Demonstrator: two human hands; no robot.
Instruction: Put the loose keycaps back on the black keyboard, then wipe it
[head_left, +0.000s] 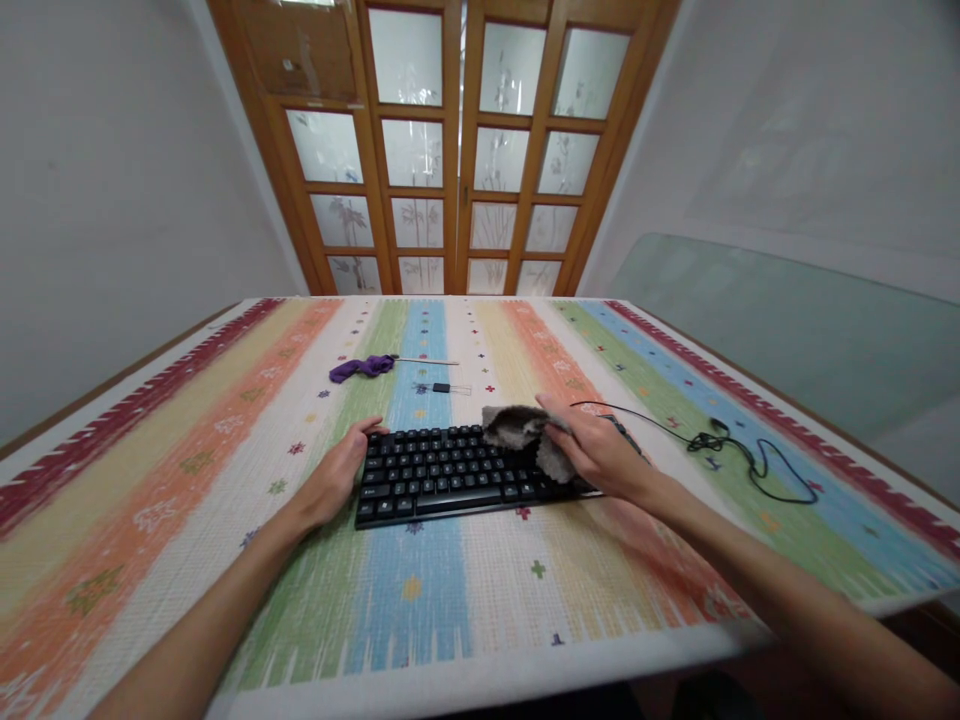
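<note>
A black computer keyboard (450, 480) lies on the striped tablecloth in front of me, its long side towards me. At its left end, my left hand (339, 475) grips the edge, with fingertips at the far corner; its thumb is hard to see. My right hand (596, 450) clutches a crumpled grey cloth (516, 428) over the keys on the right part of the board. The cloth and that hand cover many of the right-hand keys. From the keyboard's far right side a thin black cable (750, 460) runs out and lies in loose loops on the table.
Beyond the keyboard lie a black binder clip (441, 388) and a purple cloth (364, 369) with a thin stick (427, 361) extending from it. Past the table's far edge stand wooden doors (454, 150) with glass panes. A greenish panel (780, 320) leans along the right wall.
</note>
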